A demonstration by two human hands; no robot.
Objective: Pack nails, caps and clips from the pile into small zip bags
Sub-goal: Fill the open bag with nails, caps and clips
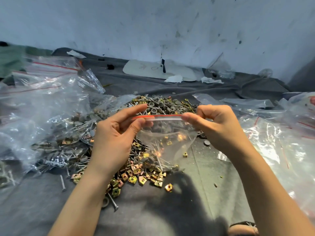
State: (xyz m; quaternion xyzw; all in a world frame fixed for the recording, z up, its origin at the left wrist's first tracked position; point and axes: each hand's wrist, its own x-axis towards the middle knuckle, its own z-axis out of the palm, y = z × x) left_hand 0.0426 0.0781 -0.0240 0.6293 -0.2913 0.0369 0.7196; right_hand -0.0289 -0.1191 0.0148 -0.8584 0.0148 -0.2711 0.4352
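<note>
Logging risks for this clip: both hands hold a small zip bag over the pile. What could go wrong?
The red-striped clear zip bag, pinched at its top corners by the left hand and right hand, might seal only partly and spill onto the heap of silver nails, grey caps and brass clips. Nails inside could pierce its thin plastic.

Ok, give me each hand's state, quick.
Left hand: pinching the small zip bag at its left top corner.
Right hand: pinching its right top corner.

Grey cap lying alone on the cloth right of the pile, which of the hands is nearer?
Right. The right hand pinches the zip bag close beside the grey cap; the left hand pinches its other end, over the pile.
</note>
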